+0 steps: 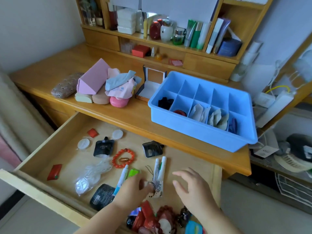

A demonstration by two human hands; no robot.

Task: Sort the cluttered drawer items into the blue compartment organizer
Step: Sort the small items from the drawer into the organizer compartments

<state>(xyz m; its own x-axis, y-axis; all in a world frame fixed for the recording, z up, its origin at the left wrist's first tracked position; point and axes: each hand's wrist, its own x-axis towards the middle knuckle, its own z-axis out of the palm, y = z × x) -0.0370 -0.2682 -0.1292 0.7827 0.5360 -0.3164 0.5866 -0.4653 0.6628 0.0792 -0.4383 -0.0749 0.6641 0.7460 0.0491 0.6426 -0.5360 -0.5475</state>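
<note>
The left hand (135, 186) pinches small tubes (158, 171) in the drawer (67, 146), likely to lift them, the right hand (187, 184) hovering released, organizer (194, 130) waiting at one o'clock on the table (118, 114).

Wooden desk (50, 68), shelved hutch (209, 56), pale wall (42, 22), daylight

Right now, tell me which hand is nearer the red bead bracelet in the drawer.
Left. The left hand lies just below the red bead bracelet; the right hand hovers farther off, down to its right.
</note>
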